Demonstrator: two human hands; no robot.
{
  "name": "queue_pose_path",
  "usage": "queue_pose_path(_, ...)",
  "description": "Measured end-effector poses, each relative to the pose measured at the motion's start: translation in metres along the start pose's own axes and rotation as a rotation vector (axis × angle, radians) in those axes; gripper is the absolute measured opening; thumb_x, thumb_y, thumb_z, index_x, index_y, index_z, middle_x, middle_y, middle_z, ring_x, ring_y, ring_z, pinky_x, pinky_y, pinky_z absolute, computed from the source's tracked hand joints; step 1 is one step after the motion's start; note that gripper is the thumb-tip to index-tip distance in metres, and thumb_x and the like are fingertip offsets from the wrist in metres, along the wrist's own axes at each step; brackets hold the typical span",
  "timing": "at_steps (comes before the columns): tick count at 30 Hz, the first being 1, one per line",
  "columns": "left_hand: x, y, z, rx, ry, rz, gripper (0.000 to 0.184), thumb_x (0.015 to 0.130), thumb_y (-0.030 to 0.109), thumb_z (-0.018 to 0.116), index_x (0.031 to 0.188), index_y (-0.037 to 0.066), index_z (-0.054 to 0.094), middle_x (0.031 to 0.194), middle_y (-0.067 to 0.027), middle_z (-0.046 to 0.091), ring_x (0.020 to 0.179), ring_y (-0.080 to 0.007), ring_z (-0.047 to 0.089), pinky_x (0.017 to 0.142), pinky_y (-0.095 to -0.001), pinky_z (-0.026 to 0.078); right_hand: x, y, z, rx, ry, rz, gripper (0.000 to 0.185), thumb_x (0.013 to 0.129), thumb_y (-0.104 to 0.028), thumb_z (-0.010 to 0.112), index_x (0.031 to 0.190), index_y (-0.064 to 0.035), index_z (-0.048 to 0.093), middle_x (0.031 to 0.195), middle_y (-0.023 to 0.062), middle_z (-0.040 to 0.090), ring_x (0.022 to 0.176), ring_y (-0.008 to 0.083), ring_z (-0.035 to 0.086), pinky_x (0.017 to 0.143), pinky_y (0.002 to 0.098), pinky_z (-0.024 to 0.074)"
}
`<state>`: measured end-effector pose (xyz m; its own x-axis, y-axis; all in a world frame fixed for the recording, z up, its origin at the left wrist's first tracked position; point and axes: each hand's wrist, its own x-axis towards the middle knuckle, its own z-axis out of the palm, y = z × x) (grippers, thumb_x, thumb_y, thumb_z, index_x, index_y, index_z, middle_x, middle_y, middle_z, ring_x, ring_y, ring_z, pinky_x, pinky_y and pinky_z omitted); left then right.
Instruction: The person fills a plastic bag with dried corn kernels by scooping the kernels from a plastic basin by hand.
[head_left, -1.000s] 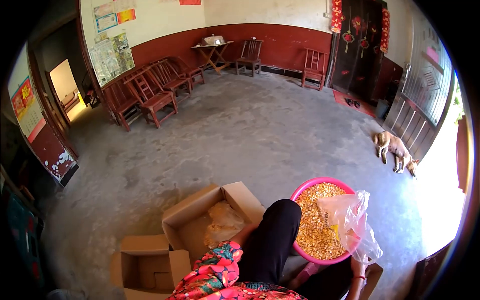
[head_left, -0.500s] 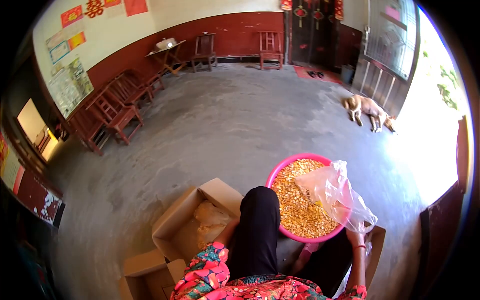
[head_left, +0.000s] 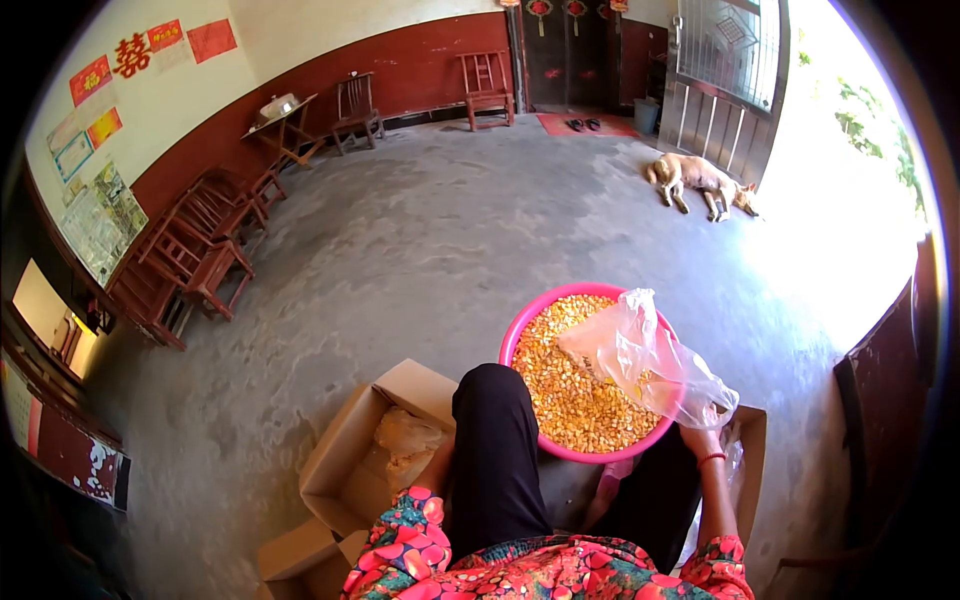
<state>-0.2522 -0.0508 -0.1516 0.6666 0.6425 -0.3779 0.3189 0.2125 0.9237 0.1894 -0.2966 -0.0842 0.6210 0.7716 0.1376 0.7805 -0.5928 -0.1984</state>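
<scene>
While the pink basin (head_left: 590, 457) is well filled with kernels (head_left: 565, 390), a clear bag (head_left: 632, 350) is gripped over them by the right hand (head_left: 701, 440), the left hand's fingers being hidden.

Home, main room / entry hall

Lived-in house. Wooden chairs (head_left: 205, 270) along two-tone wall (head_left: 415, 75), red paper character (head_left: 131, 55) and posters (head_left: 108, 220) up. Folding table (head_left: 300, 107) in corner. Dark double door (head_left: 560, 60) with hanging ornaments, footwear (head_left: 583, 125) on red mat (head_left: 553, 124). Dog (head_left: 700, 178) lying on bare concrete-look floor (head_left: 400, 220) by open outside door (head_left: 725, 100).
</scene>
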Motion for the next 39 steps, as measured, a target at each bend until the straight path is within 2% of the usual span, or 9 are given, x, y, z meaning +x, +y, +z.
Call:
queue_pose_path(9, 0.0, 0.0, -0.001, 0.017, 0.001, -0.002, 0.015, 0.086, 0.013, 0.056, 0.098, 0.005, 0.058, 0.087, -0.0024, 0.059, 0.076, -0.0114, 0.054, 0.069, -0.0268, 0.047, -0.001, 0.0, -0.001, -0.006, 0.065, -0.062, 0.033, 0.078, -0.024, 0.057, 0.107, -0.0082, 0.061, 0.114, 0.0162, 0.058, 0.112, 0.0357, 0.05, 0.099, 0.0465, 0.0339)
queue_pose_path(15, 0.006, 0.002, -0.002, 0.031, -0.007, 0.005, 0.015, 0.085, 0.013, 0.056, 0.097, 0.005, 0.058, 0.087, -0.0023, 0.059, 0.076, -0.0115, 0.054, 0.068, -0.0267, 0.046, 0.001, 0.006, 0.005, -0.051, 0.042, -0.08, 0.026, 0.078, -0.023, 0.057, 0.098, -0.0086, 0.065, 0.105, 0.0146, 0.063, 0.104, 0.0344, 0.055, 0.093, 0.0453, 0.0396)
queue_pose_path(17, 0.008, 0.003, -0.002, 0.037, -0.015, 0.005, 0.015, 0.085, 0.013, 0.056, 0.097, 0.005, 0.058, 0.087, -0.0023, 0.059, 0.076, -0.0116, 0.054, 0.068, -0.0267, 0.046, 0.0, 0.003, 0.004, 0.039, 0.085, -0.031, 0.023, 0.077, -0.022, 0.057, 0.095, -0.0101, 0.066, 0.102, 0.0134, 0.064, 0.102, 0.0335, 0.056, 0.09, 0.0442, 0.0417)
queue_pose_path(21, 0.011, 0.002, -0.001, 0.041, -0.025, -0.004, 0.014, 0.085, 0.012, 0.057, 0.097, 0.005, 0.058, 0.087, -0.0023, 0.059, 0.076, -0.0116, 0.054, 0.068, -0.0267, 0.046, 0.0, 0.004, 0.004, -0.036, 0.063, -0.059, 0.024, 0.077, -0.022, 0.058, 0.097, -0.0113, 0.065, 0.104, 0.0131, 0.063, 0.102, 0.0333, 0.056, 0.089, 0.044, 0.0433)
queue_pose_path(23, 0.013, 0.001, -0.001, 0.045, -0.029, -0.005, 0.014, 0.085, 0.012, 0.057, 0.097, 0.005, 0.058, 0.087, -0.0023, 0.059, 0.076, -0.0117, 0.054, 0.068, -0.0267, 0.046, 0.001, 0.004, 0.004, -0.095, 0.159, -0.133, 0.025, 0.077, -0.021, 0.058, 0.099, -0.0108, 0.064, 0.106, 0.0132, 0.063, 0.101, 0.0334, 0.057, 0.087, 0.0441, 0.0445)
queue_pose_path(32, 0.023, 0.002, -0.003, 0.066, -0.037, -0.006, 0.014, 0.084, 0.011, 0.057, 0.096, 0.004, 0.057, 0.088, -0.0023, 0.058, 0.076, -0.0118, 0.054, 0.068, -0.0266, 0.046, -0.003, -0.015, -0.019, -0.049, 0.07, -0.012, 0.028, 0.077, -0.024, 0.057, 0.102, -0.0118, 0.064, 0.107, 0.013, 0.062, 0.103, 0.0337, 0.056, 0.088, 0.0458, 0.0438)
queue_pose_path(35, 0.036, 0.004, -0.008, 0.081, -0.02, 0.022, 0.014, 0.084, 0.011, 0.058, 0.096, 0.004, 0.057, 0.088, -0.0023, 0.058, 0.076, -0.0119, 0.054, 0.068, -0.0265, 0.046, -0.007, -0.014, -0.016, -0.011, 0.133, -0.024, 0.025, 0.08, -0.021, 0.055, 0.1, -0.0079, 0.063, 0.105, 0.0142, 0.062, 0.105, 0.0355, 0.052, 0.095, 0.0464, 0.0371)
queue_pose_path(38, 0.064, 0.013, -0.024, 0.107, 0.046, 0.11, 0.014, 0.084, 0.011, 0.058, 0.096, 0.004, 0.057, 0.088, -0.0023, 0.058, 0.076, -0.0119, 0.054, 0.068, -0.0265, 0.046, -0.003, -0.005, -0.007, -0.022, 0.026, -0.004, 0.026, 0.08, -0.022, 0.056, 0.101, -0.0081, 0.063, 0.106, 0.0141, 0.061, 0.106, 0.0348, 0.052, 0.095, 0.0466, 0.0373)
queue_pose_path(39, 0.081, 0.022, -0.035, 0.121, 0.102, 0.183, 0.014, 0.084, 0.011, 0.058, 0.096, 0.004, 0.057, 0.088, -0.0023, 0.058, 0.076, -0.0119, 0.054, 0.068, -0.0265, 0.046, -0.004, -0.007, -0.005, -0.016, 0.114, -0.022, 0.025, 0.078, -0.02, 0.058, 0.099, -0.0081, 0.064, 0.104, 0.0139, 0.062, 0.105, 0.0342, 0.053, 0.094, 0.0466, 0.0384)
